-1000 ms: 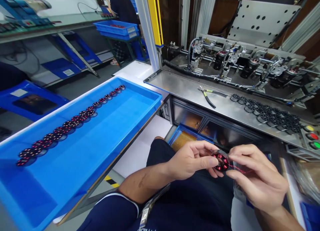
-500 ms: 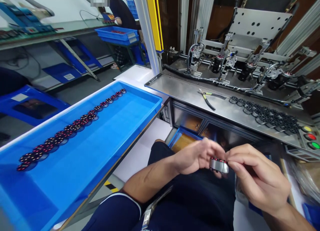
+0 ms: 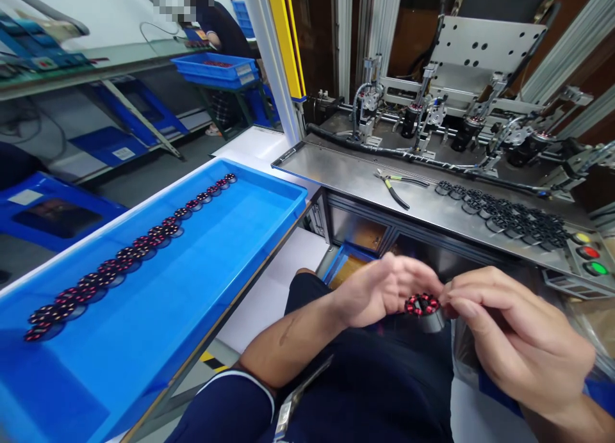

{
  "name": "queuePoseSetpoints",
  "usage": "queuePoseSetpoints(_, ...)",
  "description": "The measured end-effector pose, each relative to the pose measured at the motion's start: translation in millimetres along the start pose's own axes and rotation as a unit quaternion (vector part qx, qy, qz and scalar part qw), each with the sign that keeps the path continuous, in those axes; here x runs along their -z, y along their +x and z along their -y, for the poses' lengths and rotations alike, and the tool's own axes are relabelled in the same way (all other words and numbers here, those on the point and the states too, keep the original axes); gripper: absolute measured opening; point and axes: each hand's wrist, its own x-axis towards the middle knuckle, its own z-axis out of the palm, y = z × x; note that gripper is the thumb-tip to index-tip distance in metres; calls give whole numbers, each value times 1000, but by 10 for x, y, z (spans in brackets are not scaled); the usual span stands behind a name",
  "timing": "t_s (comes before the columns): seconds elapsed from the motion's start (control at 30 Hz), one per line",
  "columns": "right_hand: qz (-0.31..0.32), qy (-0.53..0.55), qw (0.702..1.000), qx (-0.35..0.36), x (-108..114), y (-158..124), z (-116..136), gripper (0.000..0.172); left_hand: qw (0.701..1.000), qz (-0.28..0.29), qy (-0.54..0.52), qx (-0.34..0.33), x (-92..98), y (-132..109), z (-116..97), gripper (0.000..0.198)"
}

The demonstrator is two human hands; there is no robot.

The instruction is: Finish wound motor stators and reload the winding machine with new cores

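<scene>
Over my lap, both hands hold a small round motor stator point(image 3: 423, 306) with red copper windings and a grey metal ring. My left hand point(image 3: 384, 292) pinches its left side with curled fingers. My right hand point(image 3: 514, 337) grips its right side with thumb and fingertips. The stator's wound face points up toward me. A long row of similar red-wound stators point(image 3: 129, 251) lies in the blue tray point(image 3: 202, 283) to my left.
A steel bench point(image 3: 355, 174) ahead carries pliers point(image 3: 394, 187), a cluster of black round parts point(image 3: 509, 216) and yellow, red and green buttons point(image 3: 589, 254). Machine fixtures point(image 3: 432, 116) stand behind. Another person works at a far blue bin point(image 3: 216, 68).
The stator has been turned in my fingers, from face toward me, to edge-on, to wound face up. The view has shifted slightly; both hands stay on the part.
</scene>
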Motion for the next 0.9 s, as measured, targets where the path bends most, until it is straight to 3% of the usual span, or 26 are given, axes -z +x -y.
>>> queuePoseSetpoints(0.07, 15, -3, 1000, 16, 24, 6, 0, 18, 981, 107, 3, 164, 40, 34, 6, 67)
queuePoseSetpoints(0.1, 20, -10, 1000, 17, 34, 5, 1, 18, 972, 127, 4, 197, 46, 37, 19, 68)
queuePoseSetpoints(0.13, 22, -19, 999, 16, 41, 0, 4, 17, 975, 114, 7, 188, 40, 28, 37, 64)
queuePoseSetpoints(0.2, 11, -38, 999, 4, 37, -12, 12, 16, 996, 25, 24, 85, -2, -18, 76, 49)
queuePoseSetpoints(0.27, -16, -51, 998, -18, 14, -23, 19, 15, 997, -52, 58, -30, -66, -79, 99, 43)
queuePoseSetpoints(0.37, -38, -33, 997, -60, -29, -23, 16, 15, 977, -105, 101, -153, -138, -140, 85, 47)
queuePoseSetpoints(0.47, -26, 18, 998, -54, -38, -6, -1, 16, 968, -134, 93, -192, -131, -113, 55, 47)
queuePoseSetpoints(0.53, -11, 38, 999, -23, -20, 6, -13, 15, 981, -122, 81, -127, -89, -59, 48, 49)
queuePoseSetpoints(0.63, 15, 19, 1000, 13, 28, 7, -27, 17, 992, 10, 67, 104, -18, 8, 60, 72)
queuePoseSetpoints(0.7, 21, -7, 999, 25, 59, -10, -32, 17, 982, 61, 63, 169, 4, 14, 80, 72)
queuePoseSetpoints(0.73, 18, -18, 999, 29, 69, -22, -33, 16, 984, 54, 67, 153, 3, 7, 93, 66)
queuePoseSetpoints(0.83, -13, -38, 999, 17, 67, -61, -32, 18, 996, -28, 87, 24, -31, -27, 137, 44)
queuePoseSetpoints(0.9, -43, -43, 998, -6, 40, -73, -31, 18, 989, -82, 103, -60, -63, -39, 161, 41)
